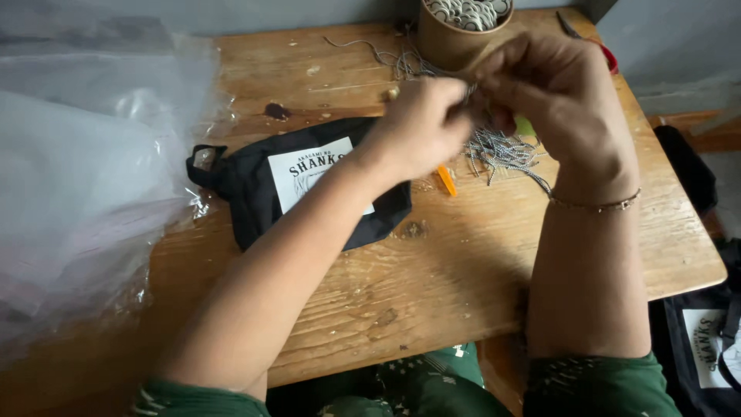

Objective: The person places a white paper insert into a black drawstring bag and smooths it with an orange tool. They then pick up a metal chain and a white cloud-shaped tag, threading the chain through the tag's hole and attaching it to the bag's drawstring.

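Your forearms extended from green sleeves over the near edge of the wooden table (432, 293). A thin bracelet (596, 204) sat on your right wrist. On the table, a black pouch (255, 193) with a white printed label lay flat, partly under your left forearm. Clear plastic bags (85, 177) were piled at the left edge of the table. A small orange piece (447, 180) lay on the table just below your left hand.

Your left hand (421, 123) and right hand (552, 96) met above the far half of the table, both with fingers closed in a narrow pinch on a black-and-white cord (472, 94) between them. A loose bundle of the same cords (502, 150) lay on the table directly beneath your hands, with strands trailing to the far edge. Behind your hands stood a round cardboard tub (448, 42) filled with white round tags. A second black pouch (706, 340) hung off the right of the table.
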